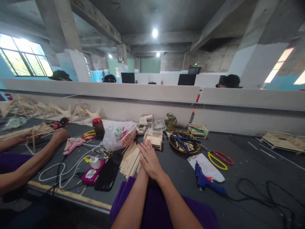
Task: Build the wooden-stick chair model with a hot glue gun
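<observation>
My right hand [152, 161] lies against and over my left hand [143, 164], both pointing forward at the table's middle. The right fingers are stretched out with nothing in them. Much of the left hand is hidden beneath; what shows looks straight and empty. Just left of the hands lies a fan of thin wooden sticks [130, 160]. Beyond the fingertips stands a small wooden stick model [156, 141] with a flat base and railings. A black phone [108, 173] rests left of the sticks. On the right, a blue glue gun [207, 181] lies beside a paper sheet [215, 170].
Blue-handled pliers [183, 140] lie across a basket [171, 144] of stick pieces. Red-and-yellow scissors [218, 160] are to the right. A plastic bag [111, 138], jar [171, 121] and pink power strip [91, 175] stand around. At left, another person's hand [60, 135] works near a pink glue gun [73, 146].
</observation>
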Action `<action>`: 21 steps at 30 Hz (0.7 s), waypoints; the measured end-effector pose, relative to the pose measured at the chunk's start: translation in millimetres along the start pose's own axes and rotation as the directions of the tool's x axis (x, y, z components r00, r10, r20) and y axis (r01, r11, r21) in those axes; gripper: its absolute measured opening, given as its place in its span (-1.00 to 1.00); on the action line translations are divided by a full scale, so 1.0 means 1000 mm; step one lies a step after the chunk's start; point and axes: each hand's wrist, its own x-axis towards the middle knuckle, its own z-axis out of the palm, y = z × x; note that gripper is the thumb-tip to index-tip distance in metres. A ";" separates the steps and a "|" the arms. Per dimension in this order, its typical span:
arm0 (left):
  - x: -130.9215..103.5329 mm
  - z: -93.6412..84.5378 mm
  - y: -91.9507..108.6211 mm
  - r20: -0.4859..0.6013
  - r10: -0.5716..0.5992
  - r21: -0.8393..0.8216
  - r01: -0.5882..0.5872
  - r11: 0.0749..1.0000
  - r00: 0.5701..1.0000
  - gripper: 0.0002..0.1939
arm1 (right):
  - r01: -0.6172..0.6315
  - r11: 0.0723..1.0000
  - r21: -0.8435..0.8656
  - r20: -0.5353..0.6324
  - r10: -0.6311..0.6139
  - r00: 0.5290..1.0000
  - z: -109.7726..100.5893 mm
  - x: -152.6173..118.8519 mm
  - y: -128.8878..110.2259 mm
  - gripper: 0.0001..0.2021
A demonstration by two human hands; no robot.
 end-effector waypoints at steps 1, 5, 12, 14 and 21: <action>-0.002 0.002 0.003 0.028 -0.036 -0.090 0.038 0.995 0.999 -0.24 | 0.021 0.998 -0.054 0.003 -0.021 1.000 0.003 -0.001 0.004 -0.44; -0.008 0.000 0.014 0.205 -0.122 -0.303 0.181 0.935 0.971 -0.19 | 0.018 0.987 -0.159 -0.101 -0.034 0.994 0.004 -0.007 0.019 -0.47; 0.004 -0.024 0.006 -0.085 -0.256 -0.379 0.206 0.902 0.963 -0.55 | -0.436 0.886 0.158 -0.515 0.451 0.729 -0.009 -0.023 0.057 -0.59; 0.007 -0.026 0.000 -0.212 -0.309 -0.359 0.220 0.907 0.927 -0.66 | -0.506 0.771 0.385 -0.581 0.629 0.516 -0.013 -0.027 0.066 -0.60; 0.018 -0.017 -0.011 -0.356 -0.418 -0.310 0.316 0.897 0.836 -0.86 | -0.367 0.564 0.740 -0.488 0.825 0.286 -0.013 -0.029 0.083 -0.59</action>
